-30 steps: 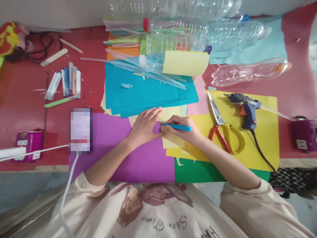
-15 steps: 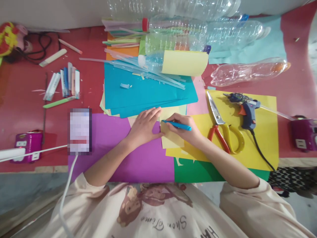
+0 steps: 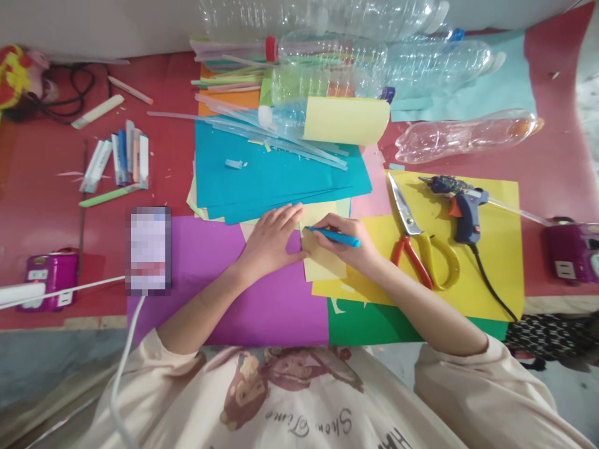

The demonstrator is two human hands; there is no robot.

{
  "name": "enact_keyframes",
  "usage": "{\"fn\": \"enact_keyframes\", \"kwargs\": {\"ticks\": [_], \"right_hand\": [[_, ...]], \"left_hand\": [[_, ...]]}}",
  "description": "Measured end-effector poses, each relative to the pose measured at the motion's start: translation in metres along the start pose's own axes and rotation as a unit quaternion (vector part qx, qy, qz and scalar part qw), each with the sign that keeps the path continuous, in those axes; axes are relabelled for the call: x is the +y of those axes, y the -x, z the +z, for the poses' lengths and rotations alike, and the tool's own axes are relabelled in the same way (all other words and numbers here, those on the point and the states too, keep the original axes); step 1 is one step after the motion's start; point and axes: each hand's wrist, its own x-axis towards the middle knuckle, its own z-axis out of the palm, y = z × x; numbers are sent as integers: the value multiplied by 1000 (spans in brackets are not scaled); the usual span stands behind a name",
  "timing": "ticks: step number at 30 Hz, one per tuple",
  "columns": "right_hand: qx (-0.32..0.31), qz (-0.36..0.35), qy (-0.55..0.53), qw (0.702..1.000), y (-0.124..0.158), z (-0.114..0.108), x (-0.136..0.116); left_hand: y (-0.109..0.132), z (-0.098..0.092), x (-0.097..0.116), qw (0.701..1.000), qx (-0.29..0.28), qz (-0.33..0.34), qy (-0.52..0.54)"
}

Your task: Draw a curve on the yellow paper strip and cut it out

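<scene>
Right hand (image 3: 349, 244) fingers pinched shut on a blue pen (image 3: 333, 236), tip at the pale yellow paper (image 3: 322, 265) just under them, left hand (image 3: 271, 240) spread flat beside it, no marks visible yet, scissors (image 3: 418, 240) untouched.

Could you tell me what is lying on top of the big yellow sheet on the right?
On the yellow sheet lie the scissors and the blue glue gun. The right hand covers its left part, so anything beneath it is hidden.
</scene>
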Motion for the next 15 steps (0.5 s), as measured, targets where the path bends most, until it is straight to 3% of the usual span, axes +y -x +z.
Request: {"fn": "enact_keyframes", "kwargs": {"ticks": [3, 10, 15], "right_hand": [[35, 24, -3, 999, 0, -3, 1], [-6, 8, 2, 1000, 0, -1, 0], [41, 35, -17, 998, -2, -4, -1]], "left_hand": [[0, -2, 2, 1000, -1, -6, 1], [-1, -1, -1, 1000, -4, -1, 5], [0, -1, 0, 1000, 0, -6, 3]]}}
